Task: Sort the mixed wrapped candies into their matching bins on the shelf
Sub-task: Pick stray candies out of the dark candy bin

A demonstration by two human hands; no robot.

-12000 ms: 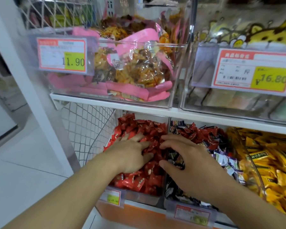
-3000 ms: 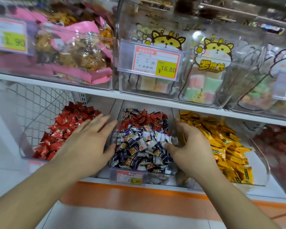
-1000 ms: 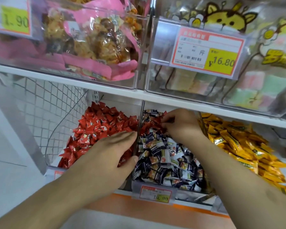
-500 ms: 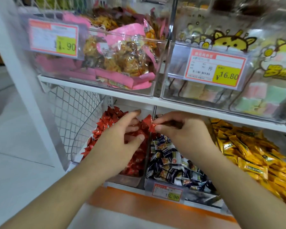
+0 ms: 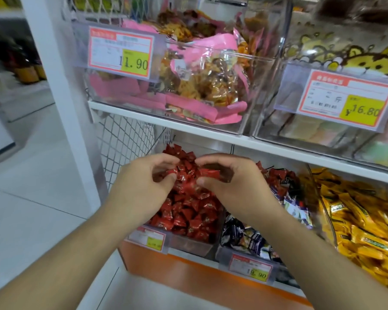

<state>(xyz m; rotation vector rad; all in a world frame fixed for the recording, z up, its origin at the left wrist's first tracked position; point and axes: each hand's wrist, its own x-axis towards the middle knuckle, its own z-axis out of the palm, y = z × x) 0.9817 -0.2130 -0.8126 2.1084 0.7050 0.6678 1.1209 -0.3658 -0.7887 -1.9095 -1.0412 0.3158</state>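
Note:
Both hands hover over the clear bin of red wrapped candies (image 5: 189, 217) on the lower shelf. My left hand (image 5: 143, 186) has its fingers curled and pinches red candies at the fingertips. My right hand (image 5: 229, 182) grips a small bunch of red candies (image 5: 208, 173) between thumb and fingers, just above the red pile. To the right sits the mixed bin (image 5: 251, 253) with dark blue-and-white candies (image 5: 244, 233) in front and some red ones (image 5: 278, 175) at its back. Further right is a bin of yellow wrapped candies (image 5: 356, 220).
The upper shelf edge (image 5: 211, 130) runs close above my hands, bearing a clear bin of pink snack bags (image 5: 188, 86) and a clear bin with a 16.80 price tag (image 5: 343, 101). A wire mesh panel (image 5: 123, 142) and white post (image 5: 61, 86) stand left.
My right hand left the back of the mixed bin with red candies and moved left over the red bin. My left hand rose from the divider and curled onto red candies. The view shifted left.

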